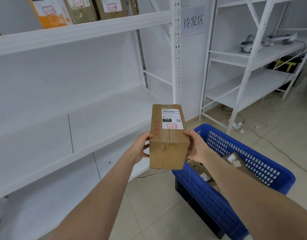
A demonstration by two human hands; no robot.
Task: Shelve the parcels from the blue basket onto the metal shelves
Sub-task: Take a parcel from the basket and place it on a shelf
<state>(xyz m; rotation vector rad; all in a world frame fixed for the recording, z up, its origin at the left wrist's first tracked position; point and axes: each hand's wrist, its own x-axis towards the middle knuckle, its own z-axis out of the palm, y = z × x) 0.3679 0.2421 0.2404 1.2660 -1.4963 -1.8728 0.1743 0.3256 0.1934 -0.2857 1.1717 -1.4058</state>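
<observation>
A brown cardboard parcel (166, 149) with a white shipping label on top is held in the air in front of me, above the floor between shelf and basket. My left hand (142, 147) grips its left side and my right hand (196, 147) grips its right side. The blue basket (253, 163) stands at the lower right with several more parcels inside, partly hidden by my right forearm. The white metal shelves (100, 122) run along the left; the middle level lies bare just beyond the parcel. Up on the top shelf stand several labelled parcels (80, 9).
A second white shelf unit (249, 66) stands at the right rear with headsets and a black box on it. A paper sign (193, 21) hangs on the wall between the units. Cables and a power strip (237, 126) lie on the tiled floor behind the basket.
</observation>
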